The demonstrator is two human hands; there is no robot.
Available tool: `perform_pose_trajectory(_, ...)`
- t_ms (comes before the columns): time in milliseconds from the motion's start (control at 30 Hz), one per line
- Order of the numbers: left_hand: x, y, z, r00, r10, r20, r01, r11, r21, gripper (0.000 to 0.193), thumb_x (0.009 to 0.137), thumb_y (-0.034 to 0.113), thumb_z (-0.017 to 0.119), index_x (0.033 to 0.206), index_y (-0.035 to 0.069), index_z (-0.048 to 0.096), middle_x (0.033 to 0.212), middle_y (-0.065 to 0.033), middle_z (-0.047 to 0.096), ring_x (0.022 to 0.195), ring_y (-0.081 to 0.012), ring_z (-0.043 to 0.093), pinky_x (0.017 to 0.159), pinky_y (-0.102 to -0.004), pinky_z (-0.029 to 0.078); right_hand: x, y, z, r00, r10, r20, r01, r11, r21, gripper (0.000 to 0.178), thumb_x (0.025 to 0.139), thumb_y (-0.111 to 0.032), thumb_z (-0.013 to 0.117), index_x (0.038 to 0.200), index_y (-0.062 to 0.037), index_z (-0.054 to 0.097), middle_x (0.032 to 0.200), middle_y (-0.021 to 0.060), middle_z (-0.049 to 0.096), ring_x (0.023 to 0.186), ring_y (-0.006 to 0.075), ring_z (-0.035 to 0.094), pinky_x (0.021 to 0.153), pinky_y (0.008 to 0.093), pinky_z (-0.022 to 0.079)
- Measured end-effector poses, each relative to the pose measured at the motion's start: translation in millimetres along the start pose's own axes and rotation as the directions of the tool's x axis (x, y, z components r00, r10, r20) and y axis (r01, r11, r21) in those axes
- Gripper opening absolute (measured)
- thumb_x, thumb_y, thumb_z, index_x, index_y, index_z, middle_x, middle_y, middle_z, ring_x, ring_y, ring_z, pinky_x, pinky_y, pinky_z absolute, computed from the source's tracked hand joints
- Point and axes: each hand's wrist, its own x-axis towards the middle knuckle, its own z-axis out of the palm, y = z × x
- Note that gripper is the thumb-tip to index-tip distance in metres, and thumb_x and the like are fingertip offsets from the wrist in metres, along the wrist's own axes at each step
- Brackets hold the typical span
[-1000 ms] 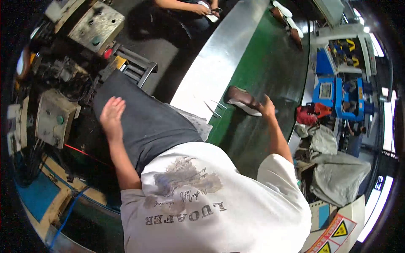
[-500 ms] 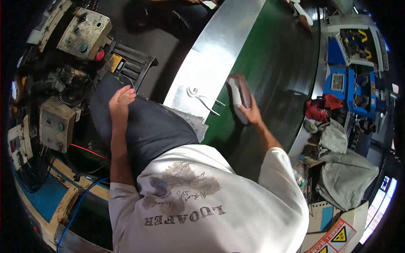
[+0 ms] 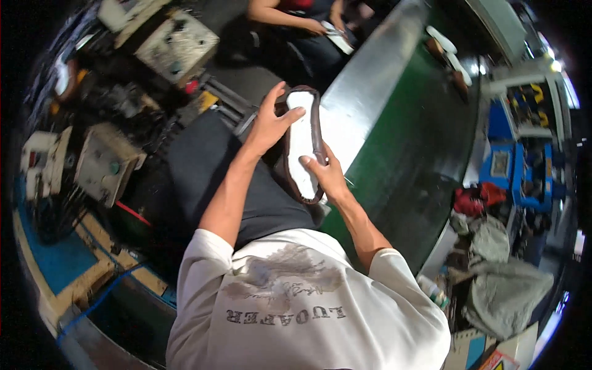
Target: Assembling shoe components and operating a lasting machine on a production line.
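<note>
A dark brown shoe upper on its last [image 3: 302,139] is held up over my lap, its long white bottom facing me. My right hand [image 3: 328,174] grips its lower part, thumb across the white bottom. My left hand [image 3: 271,126] is at the upper end, its thumb pressed on the white bottom; the index finger stands apart beside the edge. The fingers behind the shoe are hidden. The pincers on the metal ledge are mostly hidden behind the shoe and my right hand.
A metal ledge [image 3: 364,102] borders a green conveyor belt [image 3: 394,148] at my right. More shoes [image 3: 456,68] lie at its far end. Control boxes [image 3: 108,163] stand at my left. Beyond the ledge, another person's hands [image 3: 317,28] hold a white-bottomed piece.
My right hand has brought the shoe from above the belt to over my lap, turning its white bottom up. My left hand has come across onto it. The view has shifted.
</note>
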Motion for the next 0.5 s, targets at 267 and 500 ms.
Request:
perform_pose_trajectory(267,-82,37,-145,0.943,0.221,-0.247,-0.178,0.967,0.183,0.045,0.1,-0.001,0.057,0.145,-0.003,0.059,0.142,-0.0173,0.067,0.132,-0.0254,0.062,0.113,-0.0345,0.045,25,4,99,0.862,-0.177,0.475,0.244,0.966,-0.084,0.1,0.087,-0.044,0.085,0.159,0.0061,0.038,0.16,0.029,0.045,0.146,0.0353,0.049,0.122,0.0419,0.039)
perform_pose_trajectory(500,-123,3,-196,0.897,0.215,-0.386,0.033,0.839,0.544,0.026,0.105,0.01,0.057,0.118,-0.006,0.072,0.115,-0.0207,0.074,0.107,-0.036,0.07,0.095,-0.0412,0.054,28,-61,168,0.718,-0.384,0.58,0.574,0.798,-0.182,0.105,0.09,-0.055,0.077,0.16,0.0082,0.031,0.151,0.0365,0.049,0.14,0.0472,0.052,0.117,0.0459,0.042)
